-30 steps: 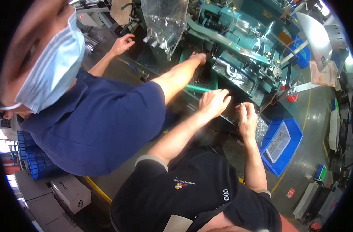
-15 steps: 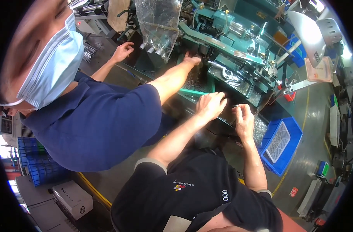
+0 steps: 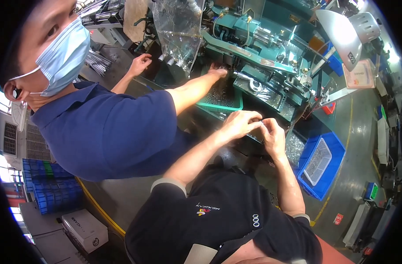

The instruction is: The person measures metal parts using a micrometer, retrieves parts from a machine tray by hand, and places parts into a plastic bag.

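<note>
now the right hand (image 3: 274,138) has thumb and fingers pinched together, seemingly on the small pale piece that showed at its tips half a second ago; the fingers hide it too much to be sure. the left hand (image 3: 238,124) curls in from the left, its fingertips at or just touching the right's; whether it grips anything i cannot tell. that is the change: the hands were apart and have met, so both now appear to bear on one spot, where the piece should be.

just beyond the left hand lies a green basket (image 3: 229,108), its rim showing more fully than before. a co-worker's hand (image 3: 217,71) reaches over it, near a micrometer (image 3: 255,85) resting on the metal tray (image 3: 263,96). the green machine (image 3: 253,57) stands on the far side. to the right, well apart, a blue bin (image 3: 315,188) holds a white perforated basket (image 3: 318,162).
</note>
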Action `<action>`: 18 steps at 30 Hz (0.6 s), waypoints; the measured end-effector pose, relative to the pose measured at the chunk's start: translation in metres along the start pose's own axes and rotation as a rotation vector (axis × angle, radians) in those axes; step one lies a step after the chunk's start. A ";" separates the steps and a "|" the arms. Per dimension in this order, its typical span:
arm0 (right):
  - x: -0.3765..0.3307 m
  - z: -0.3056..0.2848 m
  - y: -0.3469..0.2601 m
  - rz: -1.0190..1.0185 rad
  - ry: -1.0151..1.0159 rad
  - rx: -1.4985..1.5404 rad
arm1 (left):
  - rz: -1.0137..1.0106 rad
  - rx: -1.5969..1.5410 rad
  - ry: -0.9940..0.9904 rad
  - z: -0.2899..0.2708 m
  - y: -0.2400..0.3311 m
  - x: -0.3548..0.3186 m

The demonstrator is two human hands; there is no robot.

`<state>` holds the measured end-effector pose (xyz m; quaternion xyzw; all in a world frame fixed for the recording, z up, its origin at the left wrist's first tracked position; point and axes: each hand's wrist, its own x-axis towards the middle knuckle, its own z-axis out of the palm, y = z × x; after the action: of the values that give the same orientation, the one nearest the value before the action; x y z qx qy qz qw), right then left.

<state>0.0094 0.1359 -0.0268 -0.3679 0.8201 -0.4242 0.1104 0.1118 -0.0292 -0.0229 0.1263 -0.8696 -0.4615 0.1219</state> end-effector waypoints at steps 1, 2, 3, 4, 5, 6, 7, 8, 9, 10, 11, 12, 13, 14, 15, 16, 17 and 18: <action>0.000 0.001 0.002 -0.013 -0.008 0.032 | -0.010 -0.049 -0.038 0.001 0.002 0.000; 0.000 0.001 0.003 -0.025 -0.015 0.064 | 0.002 -0.102 -0.040 0.003 0.005 0.000; 0.000 0.001 0.003 -0.027 -0.011 0.064 | 0.006 -0.100 -0.041 0.004 0.005 0.001; -0.001 0.001 0.001 -0.021 -0.015 0.063 | -0.009 -0.069 -0.023 0.005 0.005 0.002; -0.001 0.000 0.001 -0.015 -0.019 0.062 | -0.024 -0.037 -0.006 0.006 0.006 0.002; -0.001 0.000 0.001 -0.015 -0.014 0.061 | -0.042 -0.048 -0.002 0.007 0.006 0.003; -0.001 0.001 0.002 -0.015 -0.007 0.062 | -0.037 -0.047 -0.006 0.006 0.007 0.002; -0.001 0.001 0.003 -0.016 0.000 0.062 | -0.061 -0.033 -0.026 0.005 0.009 0.002; -0.002 0.002 0.004 -0.014 0.006 0.062 | -0.085 -0.020 -0.045 0.006 0.010 0.002; -0.002 0.003 0.005 -0.009 0.008 0.057 | -0.082 -0.018 -0.046 0.008 0.008 0.001; -0.002 0.003 0.005 -0.003 0.010 0.053 | -0.061 0.029 -0.004 0.012 0.005 0.001; -0.001 0.003 0.004 -0.004 0.014 0.052 | -0.041 0.077 0.038 0.015 0.002 0.000; -0.002 0.002 0.005 -0.008 0.016 0.059 | -0.036 0.077 0.033 0.015 0.003 0.001; -0.002 0.002 0.004 -0.012 0.019 0.066 | -0.054 0.095 0.012 0.015 0.003 0.002; -0.002 0.001 0.003 -0.010 0.026 0.065 | -0.072 0.113 -0.010 0.015 0.004 0.002; -0.002 -0.001 0.000 0.009 0.016 0.057 | -0.067 0.114 -0.015 0.015 0.004 0.002; -0.002 -0.001 -0.002 0.027 0.006 0.049 | -0.061 0.113 -0.006 0.015 0.003 0.002; -0.003 0.000 -0.001 0.031 0.013 0.051 | -0.055 0.112 0.003 0.015 0.003 0.002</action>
<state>0.0116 0.1374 -0.0263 -0.3494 0.8154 -0.4455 0.1208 0.1048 -0.0162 -0.0286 0.1572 -0.8901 -0.4153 0.1032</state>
